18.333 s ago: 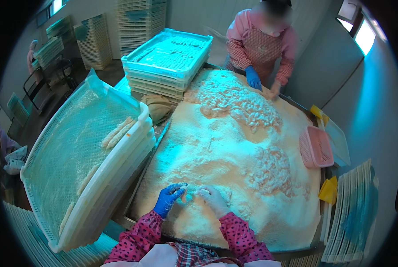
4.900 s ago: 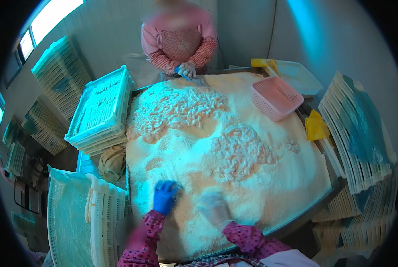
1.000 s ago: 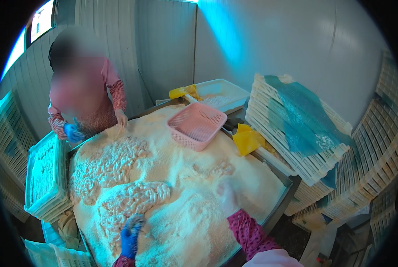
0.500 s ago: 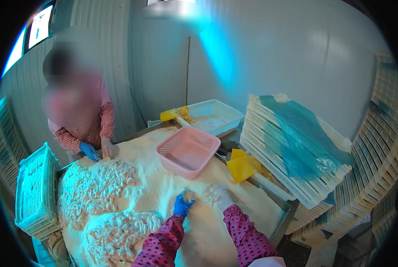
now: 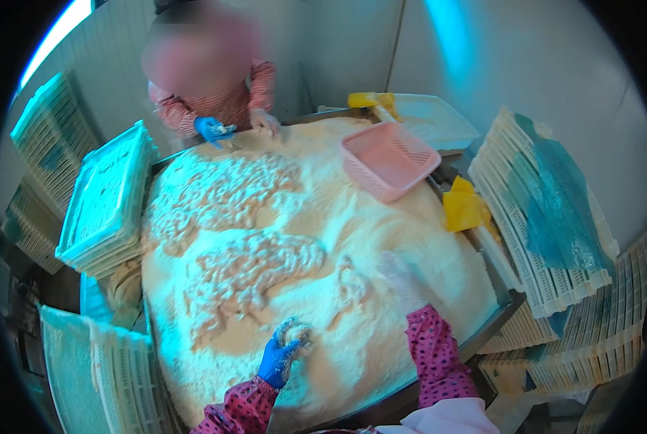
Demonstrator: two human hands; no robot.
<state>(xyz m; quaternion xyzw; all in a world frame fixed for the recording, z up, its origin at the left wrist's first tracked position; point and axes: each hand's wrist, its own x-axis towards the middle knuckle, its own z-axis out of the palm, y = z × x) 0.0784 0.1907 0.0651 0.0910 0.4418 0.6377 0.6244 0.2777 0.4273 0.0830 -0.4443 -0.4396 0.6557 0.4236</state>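
Observation:
A wide table is spread with pale yellowish crumbs (image 5: 381,340). My left hand (image 5: 278,359), in a blue glove dusted with crumbs, is curled round a small crumb-coated clump (image 5: 294,333) near the table's front. My right hand (image 5: 406,283), in a whitish glove, reaches over the crumbs on the right with its fingers stretched out and nothing visible in them. Between my hands lies a small group of coated strips (image 5: 349,286). Farther left are a nearer heap of coated strips (image 5: 251,267) and a larger heap (image 5: 215,199) behind it.
Across the table stands a person; a blue glove (image 5: 213,130) and a pale glove (image 5: 264,121) show. A pink basket (image 5: 390,192) sits on the crumbs. A white tub (image 5: 446,130), yellow scoop (image 5: 464,208) and stacked crates (image 5: 547,217) are right; more crates (image 5: 106,195) stand left.
The view has tipped downward and turned left. My left hand has drawn nearer to me and now shows a coated clump in its fingers. My right hand has moved away from the small strips.

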